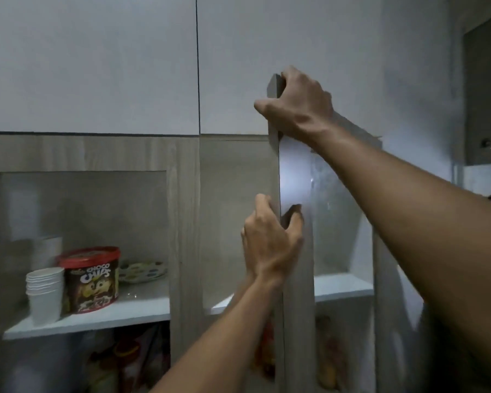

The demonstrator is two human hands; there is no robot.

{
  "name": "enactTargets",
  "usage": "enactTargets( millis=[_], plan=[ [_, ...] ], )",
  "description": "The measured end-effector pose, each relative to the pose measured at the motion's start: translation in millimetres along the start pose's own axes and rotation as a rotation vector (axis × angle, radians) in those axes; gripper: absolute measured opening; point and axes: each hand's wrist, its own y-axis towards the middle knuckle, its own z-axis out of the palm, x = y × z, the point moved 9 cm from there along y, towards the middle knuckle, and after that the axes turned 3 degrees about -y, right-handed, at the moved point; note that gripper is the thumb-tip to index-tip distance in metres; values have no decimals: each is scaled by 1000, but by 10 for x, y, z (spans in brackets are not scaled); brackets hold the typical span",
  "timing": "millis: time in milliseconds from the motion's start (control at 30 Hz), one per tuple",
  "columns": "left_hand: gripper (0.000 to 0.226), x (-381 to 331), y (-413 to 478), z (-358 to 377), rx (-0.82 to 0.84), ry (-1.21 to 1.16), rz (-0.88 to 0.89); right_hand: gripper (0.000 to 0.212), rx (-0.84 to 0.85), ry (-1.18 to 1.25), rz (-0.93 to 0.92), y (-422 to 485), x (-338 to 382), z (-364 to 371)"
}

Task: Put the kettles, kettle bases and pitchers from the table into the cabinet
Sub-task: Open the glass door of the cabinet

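Head view. The cabinet (182, 222) has wood-grain frames with glass panels. The right door (298, 279) stands open, edge-on to the camera. The right hand (298, 106) grips the door's top corner, fingers closed over its edge. The left hand (270, 239) grips the door edge lower down, thumb on the near face, fingers (295, 219) wrapped behind.

Through the glass, 1 clear pitcher (332, 211) stands on the upper shelf (343, 286), partly hidden by the right forearm and blurred by glare. No surface is in frame. Behind the left door: stacked paper cups (44, 293), a red-lidded tub (90, 279) and a dotted plate (142, 270). Items on the lower shelf are too dim to identify.
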Motion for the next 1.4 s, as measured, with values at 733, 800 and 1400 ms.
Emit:
enactTargets(
  millis=[733, 800, 1400],
  plan=[
    [85, -3161, -2287, 3134, 491, -223, 249, 43, -259, -137, 324, -850, -3042, -3893],
    [88, -3360, -2396, 3522, 522, -208, 206, 43, -261, -165, 372, -912, -3456, -4077],
    [73, -3708, -2703, 4959, 486, -43, 325, 47, -216, -672, 301, -1047, -4846, -4342]
  ],
)
